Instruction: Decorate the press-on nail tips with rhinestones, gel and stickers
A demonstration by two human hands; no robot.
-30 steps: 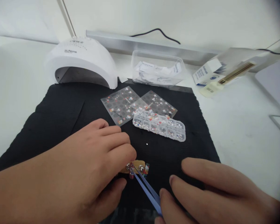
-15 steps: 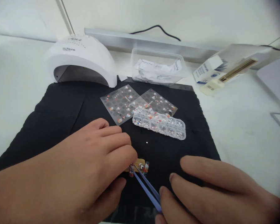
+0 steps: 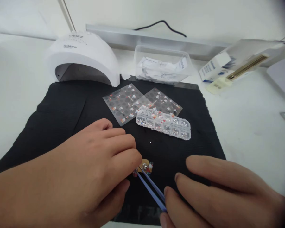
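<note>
My left hand [image 3: 109, 161] is closed, its curled fingertips at a tan strip [image 3: 144, 161] that carries small decorated nail tips. One colourful nail tip [image 3: 150, 167] shows at the strip's right end, beside a shiny silver knob [image 3: 144, 166]. A reddish nail tip [image 3: 135, 173] sits partly behind my index finger. Between the thumb and fingers of my right hand [image 3: 204, 193] is a pair of blue tweezers [image 3: 153, 191]. Their points reach to the strip by the reddish nail tip, close to my left fingertips. My left hand hides the rest of the strip.
A clear compartment case of rhinestones [image 3: 166, 127] lies beyond my hands, touching two sticker sheets [image 3: 123, 106]. One tiny white stone [image 3: 150, 142] lies on the black mat [image 3: 59, 120]. Behind are a white nail lamp [image 3: 85, 60], a clear tub of pads [image 3: 162, 68] and a small box [image 3: 215, 66].
The view has shifted slightly. The tweezers still point at the strip, their tips a little farther up and more hidden behind my left index finger. Both hands keep their holds.
</note>
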